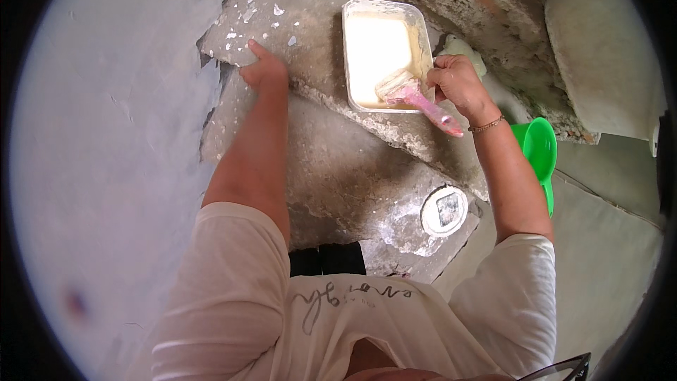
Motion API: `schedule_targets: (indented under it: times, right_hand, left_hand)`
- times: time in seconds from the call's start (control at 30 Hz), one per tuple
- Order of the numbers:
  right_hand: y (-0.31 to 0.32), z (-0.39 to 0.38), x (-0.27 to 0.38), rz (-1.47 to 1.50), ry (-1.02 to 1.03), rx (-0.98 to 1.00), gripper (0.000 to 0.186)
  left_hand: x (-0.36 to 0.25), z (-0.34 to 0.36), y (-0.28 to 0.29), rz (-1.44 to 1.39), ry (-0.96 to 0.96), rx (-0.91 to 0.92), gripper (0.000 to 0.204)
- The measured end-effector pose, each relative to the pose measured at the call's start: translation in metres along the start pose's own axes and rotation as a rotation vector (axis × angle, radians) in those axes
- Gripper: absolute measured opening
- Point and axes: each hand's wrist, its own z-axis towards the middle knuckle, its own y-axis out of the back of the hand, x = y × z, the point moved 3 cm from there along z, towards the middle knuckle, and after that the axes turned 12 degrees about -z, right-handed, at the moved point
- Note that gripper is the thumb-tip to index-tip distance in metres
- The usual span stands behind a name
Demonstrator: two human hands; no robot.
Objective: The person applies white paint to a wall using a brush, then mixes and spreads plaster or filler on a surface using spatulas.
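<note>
Paintbrush (412,95) with a pink handle sits in the right hand (455,77), whose fingers are curled tight around the upper part of the handle, close to the bristles. Those wide bristles, loaded with pale cream paint, rest inside the near right corner of a rectangular white paint tray (384,10), and the pink handle sticks out over the tray's rim toward the person. A thin bracelet (486,125) circles the right wrist.

Over on the other side, the left hand (264,67) presses flat on a rough concrete step (310,28), its fingers held together and pointing away, gripping nothing. White paint flecks dot the concrete around it. The tray stands on that same step, just right of the left hand but apart from it.

Below, a lower step (338,169) carries a round white lid (444,210) near its right edge. A bright green plastic scoop (539,148) lies by the right forearm, off the steps. To the left rises a pale painted wall (106,134), cracked where it meets the steps. The person wears a cream T-shirt (352,317).
</note>
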Motion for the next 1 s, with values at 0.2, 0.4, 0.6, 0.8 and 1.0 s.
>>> schedule_targets:
  times: [0.2, 0.4, 0.6, 0.8, 1.0]
  right_hand:
    - [0.0, 0.004, -0.004, -0.044, 0.052, -0.046, 0.009]
    - [0.002, -0.028, -0.027, 0.295, -0.088, -0.16, 0.016]
    - [-0.012, -0.104, -0.052, 0.311, 0.021, -0.259, 0.054]
    - [-0.071, -0.138, -0.043, 0.396, 0.182, -0.264, 0.073]
    - [-0.073, -0.112, -0.006, 0.514, 0.145, -0.596, 0.044]
  left_hand:
    - [-0.002, -0.001, -0.001, 0.022, -0.043, -0.034, 0.083]
    - [0.005, 0.002, -0.006, -0.095, -0.101, -0.031, 0.079]
    - [-0.002, -0.004, 0.002, -0.022, -0.043, -0.054, 0.079]
    - [0.002, 0.0, -0.005, -0.024, -0.04, -0.047, 0.082]
    - [0.0, -0.003, -0.003, 0.009, -0.003, -0.01, 0.083]
